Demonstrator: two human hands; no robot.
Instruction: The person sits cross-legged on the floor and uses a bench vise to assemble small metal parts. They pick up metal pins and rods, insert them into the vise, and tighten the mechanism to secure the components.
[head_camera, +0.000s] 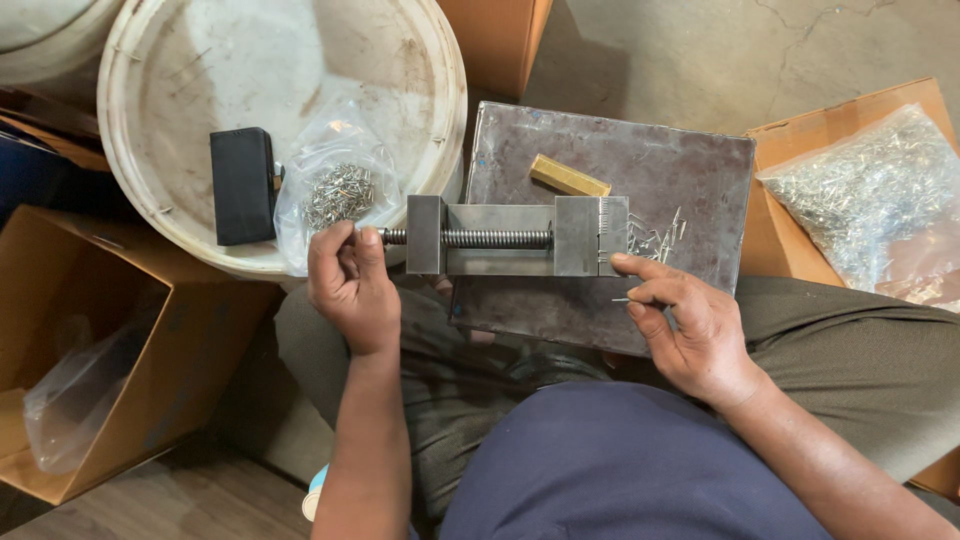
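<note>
A small steel vise (520, 236) lies on a dark metal plate (650, 170) across my lap. My left hand (350, 285) grips the end of the vise's threaded screw at the left. My right hand (690, 325) rests at the vise's right jaw and pinches a thin metal pin (622, 298) between thumb and fingers. Several loose pins (657, 236) lie on the plate just right of the jaw. A brass-coloured bar (568, 176) lies on the plate above the vise.
A white bucket lid (200, 60) at upper left carries a black box (243, 185) and a clear bag of small metal parts (335, 185). An open cardboard box (90, 340) sits at left. At right a carton (800, 130) holds a big bag of pins (870, 190).
</note>
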